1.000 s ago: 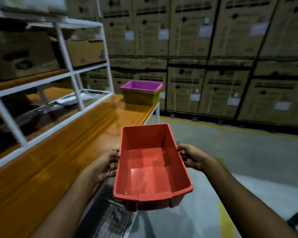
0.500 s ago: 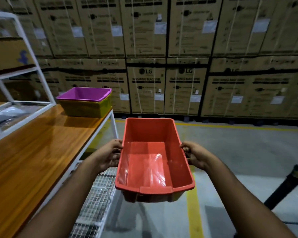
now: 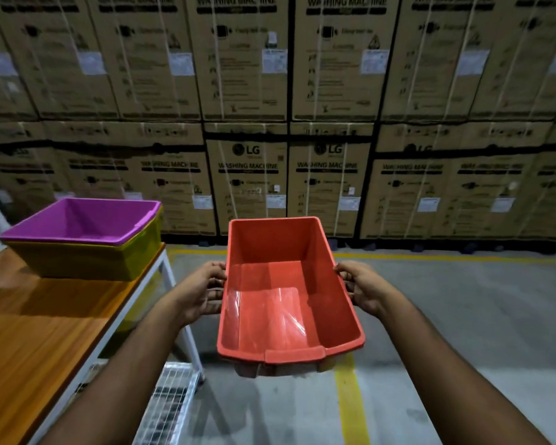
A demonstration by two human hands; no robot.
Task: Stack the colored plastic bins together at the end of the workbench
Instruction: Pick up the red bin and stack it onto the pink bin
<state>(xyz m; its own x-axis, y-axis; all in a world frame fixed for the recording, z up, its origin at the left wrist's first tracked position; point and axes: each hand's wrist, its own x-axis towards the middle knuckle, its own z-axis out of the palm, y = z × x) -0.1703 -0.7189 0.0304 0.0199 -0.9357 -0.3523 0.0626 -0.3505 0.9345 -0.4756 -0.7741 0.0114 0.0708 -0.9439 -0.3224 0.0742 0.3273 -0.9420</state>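
I hold an empty red plastic bin (image 3: 286,303) in front of me, over the floor to the right of the workbench. My left hand (image 3: 199,292) grips its left rim and my right hand (image 3: 363,289) grips its right rim. At the far end of the wooden workbench (image 3: 45,329) a purple bin (image 3: 87,221) sits nested inside a yellow-green bin (image 3: 87,261). The red bin is level with that stack and to its right, apart from it.
A wall of stacked cardboard washing-machine boxes (image 3: 286,123) fills the background. The grey floor has yellow painted lines (image 3: 350,403). A white wire-mesh lower shelf (image 3: 170,403) shows under the bench, beside its white leg (image 3: 177,300).
The view has swung right and moved closer to the bench end; the nested bins now appear larger and nearer on the left. Both hands keep the same hold on the red bin.
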